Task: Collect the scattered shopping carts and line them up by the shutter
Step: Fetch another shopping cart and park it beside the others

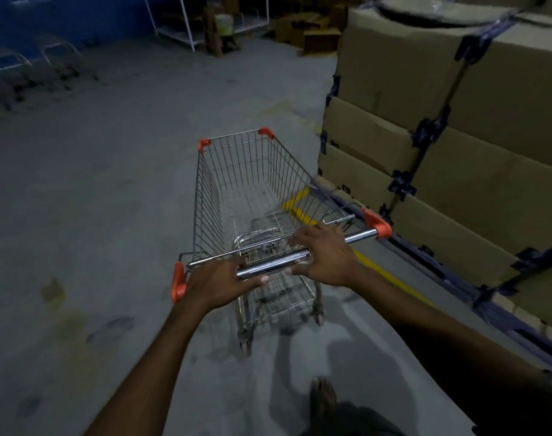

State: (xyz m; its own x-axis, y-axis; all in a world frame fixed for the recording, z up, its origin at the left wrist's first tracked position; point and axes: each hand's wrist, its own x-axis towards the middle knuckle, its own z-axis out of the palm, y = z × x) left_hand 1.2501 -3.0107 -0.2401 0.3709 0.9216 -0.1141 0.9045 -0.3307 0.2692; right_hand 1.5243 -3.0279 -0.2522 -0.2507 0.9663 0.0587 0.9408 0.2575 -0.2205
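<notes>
the shopping cart [205, 196] is standing directly ahead of the person on the grey floor [111, 184], its basket empty and its long axis running away from the body, nose angling slightly to the right. both hands are sitting on the handle bar [359, 236], which is lying crosswise between the person and the basket. the left hand [218, 284] is gripping the bar near its left orange end cap, fingers [237, 265] curling over the top and the thumb tucking underneath. the right hand [325, 256] is holding the bar closer to its middle, fingers draping over it and the thumb pressing from below, so the right stretch of the bar is showing bare.

the relation that is mattering here is the cart's right flank against the stack of strapped cardboard boxes [425, 89]: the rear right corner is passing just beside them, over a yellow line [391, 278] painted on the floor. open floor is lying to the left and ahead. with the hands sitting left of the bar's centre, steering the nose leftward is looking like the easier turn, and probably the needed one to avoid scraping the boxes.

no shutter is showing clearly; the far blue wall is too dark and blurred to tell. a sandalled foot [323, 394] is stepping below.
</notes>
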